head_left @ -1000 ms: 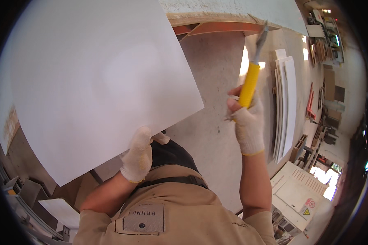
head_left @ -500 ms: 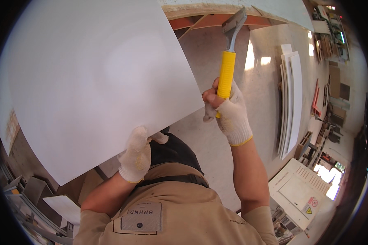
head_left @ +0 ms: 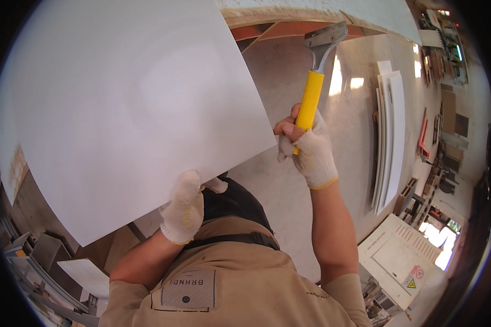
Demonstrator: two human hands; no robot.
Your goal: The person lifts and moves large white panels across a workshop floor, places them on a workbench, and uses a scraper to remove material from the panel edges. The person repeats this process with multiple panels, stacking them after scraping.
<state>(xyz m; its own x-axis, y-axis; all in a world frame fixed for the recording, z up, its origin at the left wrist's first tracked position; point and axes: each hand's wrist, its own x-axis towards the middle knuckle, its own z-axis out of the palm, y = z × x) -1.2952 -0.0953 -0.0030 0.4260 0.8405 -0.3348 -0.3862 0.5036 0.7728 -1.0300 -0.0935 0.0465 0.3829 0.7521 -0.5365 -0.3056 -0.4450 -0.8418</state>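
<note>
A large white panel [head_left: 131, 120] lies in front of me, tilted across the left half of the view. My left hand [head_left: 183, 211], in a white knit glove, pinches its near edge, the thumb on top and other fingers partly hidden at the edge. Beside the panel's right corner, my gloved right hand [head_left: 315, 155] is wrapped round the yellow handle of a scraper [head_left: 311, 97]. Bare fingertips show out of that glove. The scraper's wide metal head points up and away from me, apart from the panel.
Beyond the panel is a pale worktop with a worn wooden edge [head_left: 251, 16] and an orange beam under it. On the right, several long white boards [head_left: 390, 141] are stacked on the floor. A cream metal cabinet [head_left: 399, 256] stands at the lower right.
The scraper has shifted slightly right and its head has turned so that more of its broad side shows. My left hand keeps its place on the panel edge.
</note>
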